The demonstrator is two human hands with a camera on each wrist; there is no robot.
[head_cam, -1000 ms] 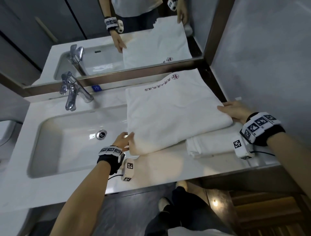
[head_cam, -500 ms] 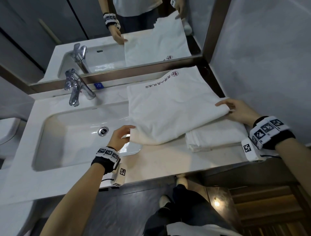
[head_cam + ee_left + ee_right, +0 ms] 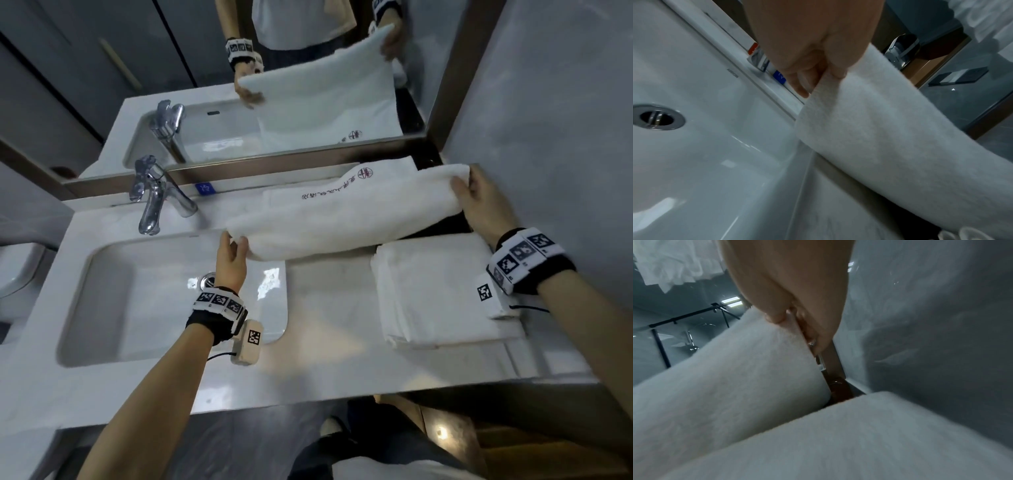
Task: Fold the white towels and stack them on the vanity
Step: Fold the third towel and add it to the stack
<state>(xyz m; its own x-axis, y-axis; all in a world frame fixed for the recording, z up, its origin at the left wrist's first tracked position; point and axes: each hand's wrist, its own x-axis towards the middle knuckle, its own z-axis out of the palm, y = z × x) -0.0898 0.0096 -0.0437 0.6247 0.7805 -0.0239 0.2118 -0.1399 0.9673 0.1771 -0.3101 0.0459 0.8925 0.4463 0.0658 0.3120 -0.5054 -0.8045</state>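
Since the earlier frames, both hands had lifted the near edge of the white towel off the vanity and carried it back toward the mirror, so the cloth that had lain flat now curled over itself, and the folded towel it had partly covered lay exposed. Left hand pinched the corner nearest the sink between thumb and curled fingers; the left wrist view showed that pinch plainly. Right hand pinched the opposite corner, away from the sink beside the wall, thumb on one face and fingers on the other. Gripping both corners at once probably kept the raised edge taut and straight, so it could land square on the far half, whose printed lettering faced up by the mirror. That far half rested on the vanity beyond the sink's right end. Beside the sink toward the wall sat the folded towel, flat on the counter, likely the base of the stack. Nothing lay in the sink basin but its metal drain; the faucet stood behind it.
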